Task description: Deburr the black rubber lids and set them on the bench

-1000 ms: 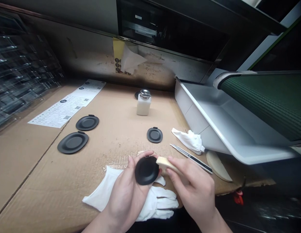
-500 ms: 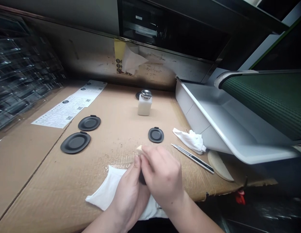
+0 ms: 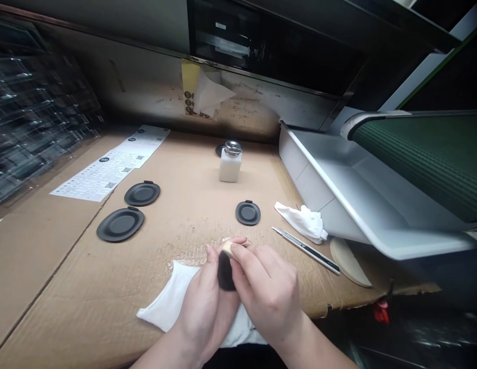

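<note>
Cupped around a black rounded lid-like piece point(image 3: 226, 274), my left hand point(image 3: 202, 302) holds it from below and the left. My right hand point(image 3: 267, 287) pinches a small cream-coloured pad point(image 3: 227, 249) against the upper edge of that piece. Much of the black piece is covered by my fingers. Beneath both hands a white cloth point(image 3: 169, 297) is spread on the cardboard. Similar black lids lie nearby: one point(image 3: 248, 212) just beyond my right hand, and two more at the left, a larger one point(image 3: 120, 224) and another point(image 3: 142, 193).
A pump bottle point(image 3: 230, 163) stands at the back, with a dark lid partly behind it. To the right are a crumpled white cloth point(image 3: 303, 223), a utility knife point(image 3: 305, 250), a cream half-round pad point(image 3: 348, 262) and a large grey tub point(image 3: 326, 205). Label sheets point(image 3: 111, 166) lie at left.
My right hand has shifted slightly right and down with the pad. The black piece now shows more between my hands, and fingertips of my left hand appear behind the pad.
</note>
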`<action>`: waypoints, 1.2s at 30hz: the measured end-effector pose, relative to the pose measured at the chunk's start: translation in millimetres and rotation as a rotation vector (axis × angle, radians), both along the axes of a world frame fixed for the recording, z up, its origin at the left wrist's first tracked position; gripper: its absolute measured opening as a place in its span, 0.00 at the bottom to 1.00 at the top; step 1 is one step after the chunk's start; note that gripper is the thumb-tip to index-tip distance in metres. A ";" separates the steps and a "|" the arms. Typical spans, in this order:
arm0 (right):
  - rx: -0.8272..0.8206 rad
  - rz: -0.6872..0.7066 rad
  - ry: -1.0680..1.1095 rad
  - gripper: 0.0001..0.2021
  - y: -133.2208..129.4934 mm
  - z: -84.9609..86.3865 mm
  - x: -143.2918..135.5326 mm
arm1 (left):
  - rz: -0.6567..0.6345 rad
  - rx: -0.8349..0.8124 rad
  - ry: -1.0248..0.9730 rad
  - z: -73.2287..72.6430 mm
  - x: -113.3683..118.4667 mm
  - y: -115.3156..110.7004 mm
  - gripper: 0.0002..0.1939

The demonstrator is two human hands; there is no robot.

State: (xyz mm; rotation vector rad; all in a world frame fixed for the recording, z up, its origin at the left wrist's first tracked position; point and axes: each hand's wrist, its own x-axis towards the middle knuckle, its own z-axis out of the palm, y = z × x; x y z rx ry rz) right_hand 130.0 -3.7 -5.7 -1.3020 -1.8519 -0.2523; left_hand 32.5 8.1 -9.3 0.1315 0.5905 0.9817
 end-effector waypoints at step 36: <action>-0.287 0.188 0.052 0.08 -19.2 21.8 47.4 | -0.032 -0.038 -0.012 7.5 0.5 4.6 0.25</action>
